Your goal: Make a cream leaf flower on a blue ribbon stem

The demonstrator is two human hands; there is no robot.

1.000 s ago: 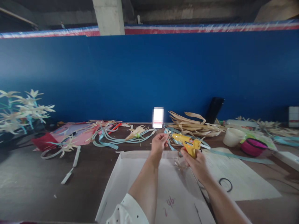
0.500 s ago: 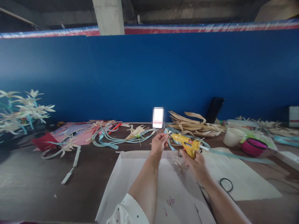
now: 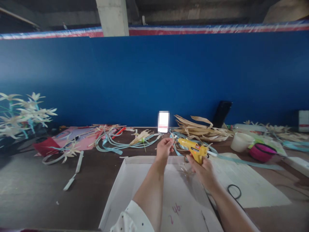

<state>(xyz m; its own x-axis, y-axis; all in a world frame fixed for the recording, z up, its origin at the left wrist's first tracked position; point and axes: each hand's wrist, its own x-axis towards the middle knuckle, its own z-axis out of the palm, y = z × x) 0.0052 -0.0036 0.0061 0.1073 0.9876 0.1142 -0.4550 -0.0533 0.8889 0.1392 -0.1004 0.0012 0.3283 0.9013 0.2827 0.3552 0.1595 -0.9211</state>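
Observation:
My right hand [image 3: 203, 167] grips a yellow hot glue gun [image 3: 193, 148] by its handle, nozzle pointing left. My left hand [image 3: 164, 149] is closed in a pinch on a small pale husk flower piece [image 3: 173, 137], held right at the gun's tip. Both hands hover over a large white sheet [image 3: 135, 180] with red scribbles on the dark table. A small dried husk bit [image 3: 186, 170] lies on the sheet under my right hand.
Dried corn husks [image 3: 200, 127] are piled behind the hands, and light blue strips [image 3: 116, 143] curl to the left. Finished husk flowers [image 3: 21, 112] stand at far left. A white cup [image 3: 240, 141] and pink bowl [image 3: 262, 152] sit right. A black cord [image 3: 233, 190] loops by my right forearm.
The glue gun has dipped slightly and shifted a little left toward the pinched piece; my left hand has stayed almost still.

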